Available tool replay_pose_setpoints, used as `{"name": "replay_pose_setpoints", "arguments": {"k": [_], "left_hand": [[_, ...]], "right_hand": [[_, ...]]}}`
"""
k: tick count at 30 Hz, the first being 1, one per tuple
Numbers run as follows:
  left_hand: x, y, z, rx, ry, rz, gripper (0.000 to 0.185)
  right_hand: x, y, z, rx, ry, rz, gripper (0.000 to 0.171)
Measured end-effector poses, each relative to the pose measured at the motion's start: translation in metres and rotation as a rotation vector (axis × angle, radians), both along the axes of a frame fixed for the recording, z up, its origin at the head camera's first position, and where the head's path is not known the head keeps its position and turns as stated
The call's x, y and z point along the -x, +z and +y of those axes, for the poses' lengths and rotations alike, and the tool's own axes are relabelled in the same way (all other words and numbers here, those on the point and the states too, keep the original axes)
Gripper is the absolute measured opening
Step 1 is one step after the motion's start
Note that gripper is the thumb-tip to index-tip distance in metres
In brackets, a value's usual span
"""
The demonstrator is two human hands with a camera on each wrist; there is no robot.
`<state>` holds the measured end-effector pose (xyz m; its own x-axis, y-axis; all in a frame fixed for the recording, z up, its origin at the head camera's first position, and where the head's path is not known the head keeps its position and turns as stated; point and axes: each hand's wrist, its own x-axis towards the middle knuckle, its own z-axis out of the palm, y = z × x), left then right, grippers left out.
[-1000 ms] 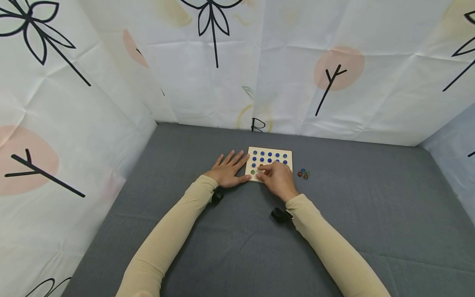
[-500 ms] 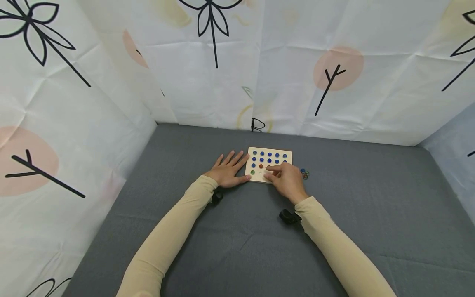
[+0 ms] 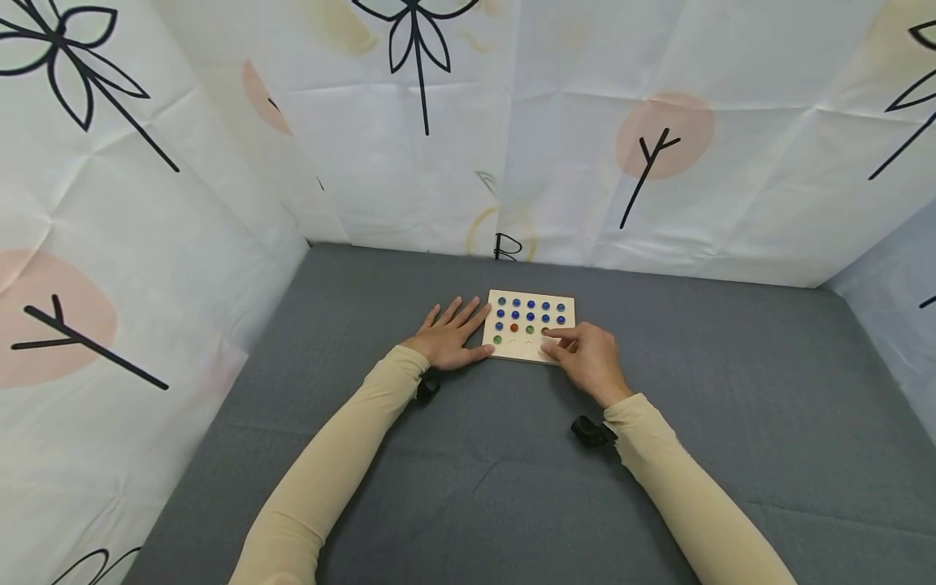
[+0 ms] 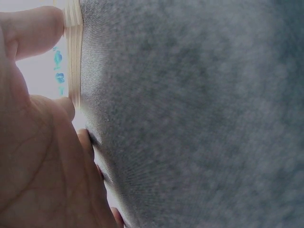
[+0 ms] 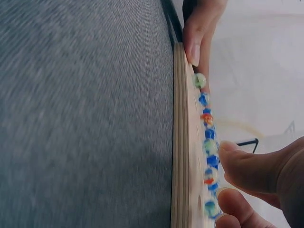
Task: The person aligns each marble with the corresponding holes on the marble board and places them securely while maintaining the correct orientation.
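A light wooden board (image 3: pixel 507 352) bears rows of glass marbles, mostly blue, with a red marble (image 3: pixel 514 328), a green marble (image 3: pixel 530 330) and others. Bare hollows show in the near row beside another green marble (image 3: pixel 498 340). My left hand (image 3: pixel 448 340) lies flat, fingers spread, touching the board's left edge. Over the board's right part is my right hand (image 3: pixel 588 355), thumb and forefinger apart, no marble seen between them. In the right wrist view its thumb (image 5: pixel 251 166) is close to the marbles; whether it touches them I cannot tell.
A grey cloth (image 3: pixel 453 463) covers the table. White printed fabric (image 3: pixel 570 146) hangs behind it and at the sides. A black wrist camera (image 3: pixel 591 431) sits under the right wrist. My right hand blocks the view just right of the board.
My right hand has slid rightward across the board, baring the red and green marbles and the near hollows. The loose marbles to the right are now hidden behind it. My left hand has stayed put.
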<state>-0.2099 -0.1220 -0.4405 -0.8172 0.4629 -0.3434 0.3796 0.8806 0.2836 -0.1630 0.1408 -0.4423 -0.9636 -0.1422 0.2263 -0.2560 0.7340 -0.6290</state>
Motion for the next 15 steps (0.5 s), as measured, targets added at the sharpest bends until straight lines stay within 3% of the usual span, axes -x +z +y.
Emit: {"name": "replay_pose_setpoints", "arguments": {"k": [15], "left_hand": [[-0.001,0.002,0.000,-0.003,0.003,0.006,0.080]], "right_hand": [[-0.006,0.001,0.030,-0.019,-0.060,0.011,0.023]]}}
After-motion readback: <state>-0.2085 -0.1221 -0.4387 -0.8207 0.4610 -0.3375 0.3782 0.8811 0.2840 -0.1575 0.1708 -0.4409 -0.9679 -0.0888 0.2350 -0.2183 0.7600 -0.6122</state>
